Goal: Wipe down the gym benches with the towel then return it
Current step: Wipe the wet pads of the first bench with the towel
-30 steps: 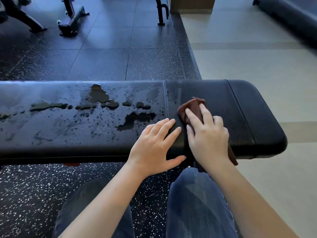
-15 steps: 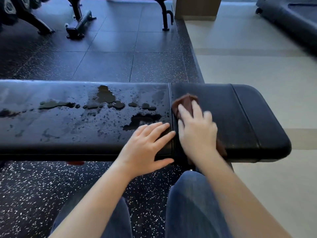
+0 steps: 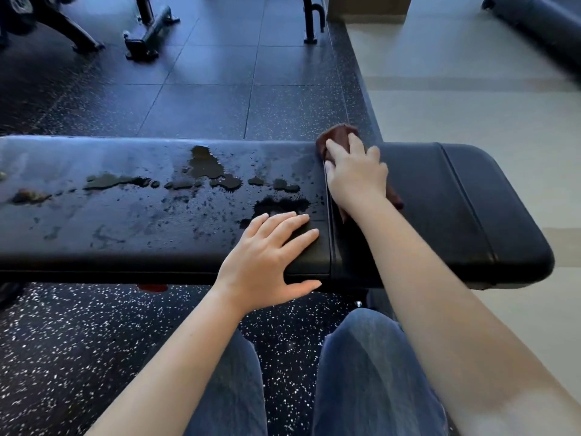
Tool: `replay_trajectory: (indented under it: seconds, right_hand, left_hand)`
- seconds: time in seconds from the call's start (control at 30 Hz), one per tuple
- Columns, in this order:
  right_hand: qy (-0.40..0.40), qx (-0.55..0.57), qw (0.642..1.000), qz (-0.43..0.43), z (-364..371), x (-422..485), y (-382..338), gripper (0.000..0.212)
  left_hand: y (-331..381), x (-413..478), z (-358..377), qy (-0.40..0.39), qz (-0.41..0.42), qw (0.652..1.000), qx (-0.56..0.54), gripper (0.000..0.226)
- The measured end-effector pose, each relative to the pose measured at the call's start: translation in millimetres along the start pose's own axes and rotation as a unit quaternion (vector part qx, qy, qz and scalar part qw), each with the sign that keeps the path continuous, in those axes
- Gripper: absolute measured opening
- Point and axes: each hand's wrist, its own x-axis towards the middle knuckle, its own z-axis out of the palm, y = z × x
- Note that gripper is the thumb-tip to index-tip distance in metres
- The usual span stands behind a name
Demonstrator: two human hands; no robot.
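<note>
A black padded gym bench runs across the view in front of me. Its long left pad is wet, with puddles and many droplets. My right hand presses a brown towel flat onto the bench at the seam between the two pads, near the far edge. Most of the towel is hidden under the hand; a corner shows beyond the fingertips and another by the wrist. My left hand rests flat on the near edge of the wet pad, fingers spread, holding nothing.
Dark speckled rubber flooring lies under the bench, and my knees in jeans are below it. Black equipment legs stand at the far left. Pale tiled floor is at the right, with another dark padded piece in the top right corner.
My right hand has slid the towel away from me along the seam, from the middle of the pad to its far edge. My left hand has stayed in place.
</note>
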Motion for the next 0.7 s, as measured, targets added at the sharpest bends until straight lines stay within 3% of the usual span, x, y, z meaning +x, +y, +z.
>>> replay_trajectory:
  seconds: [0.13,0.2,0.47,0.7]
  right_hand:
    - [0.083,0.005,0.995,-0.059,5,-89,-3,0.044]
    - [0.086,0.016,0.994,-0.059,4,-105,-5,0.042]
    - [-0.036,0.035,0.999,-0.020,-1,26,-20,0.040]
    - [-0.037,0.043,0.998,-0.029,1,34,-20,0.036]
  left_hand:
    - [1,1,-1,-0.001,-0.004,1.000,-0.004,0.065]
    - [2,1,-1,-0.003,-0.010,1.000,0.000,0.066]
    - [6,-1,-6,-0.005,-0.004,0.999,0.041,0.068]
    - [-21,-17,-32,-0.025,0.039,0.989,0.138,0.066]
